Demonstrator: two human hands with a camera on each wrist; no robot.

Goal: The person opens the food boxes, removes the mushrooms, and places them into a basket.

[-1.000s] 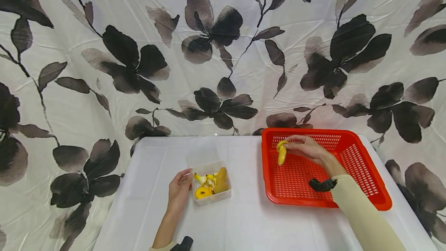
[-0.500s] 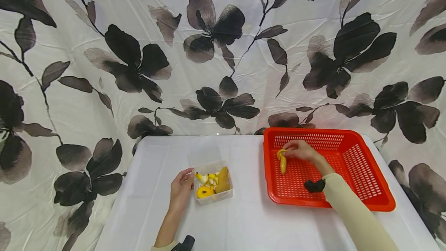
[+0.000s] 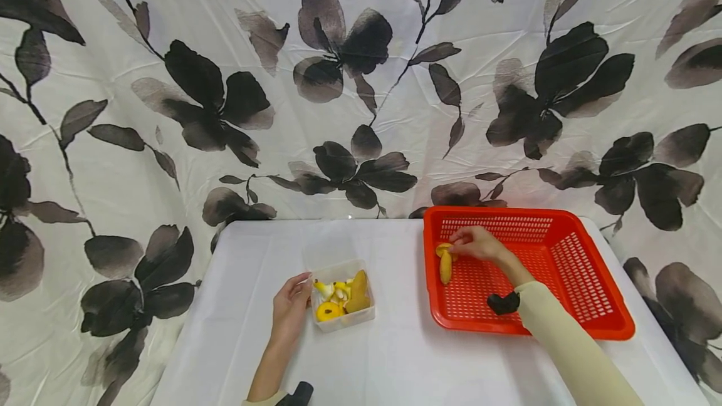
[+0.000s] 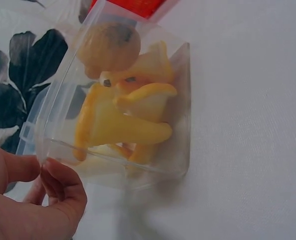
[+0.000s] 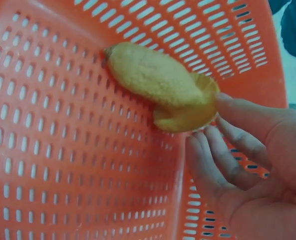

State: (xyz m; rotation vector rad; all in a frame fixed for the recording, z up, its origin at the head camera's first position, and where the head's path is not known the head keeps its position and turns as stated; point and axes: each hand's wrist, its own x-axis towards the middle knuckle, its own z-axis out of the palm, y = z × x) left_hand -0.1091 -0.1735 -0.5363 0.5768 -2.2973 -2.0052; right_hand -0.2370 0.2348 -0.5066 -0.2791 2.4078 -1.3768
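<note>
Basket (image 3: pixel 464 303), red, slotted. Inside, near left wall, yellow mushroom-shaped piece (image 3: pixel 445 266). Cannot tell from right hand (image 3: pixel 479 244) whether pinching its cap or released; thumb at cap's edge, fingers extended alongside. With left hand (image 3: pixel 289 307), pinching rim of clear box (image 3: pixel 350 319) between thumb and forefinger; yellow pieces (image 3: pixel 356 296) inside, white table (image 3: pixel 395 365) beneath.

Left grip (image 4: pixel 30 215) pinching clear box (image 4: pixel 176 155), yellow pieces (image 4: pixel 108 126) inside — white cloth (image 4: pixel 247 120)

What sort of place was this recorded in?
Probably an improvised tabletop recording setup, though the wider room isn't visible. A floral sheet hangs as a backdrop behind a white table, where a red basket and a clear box are set out.
</note>
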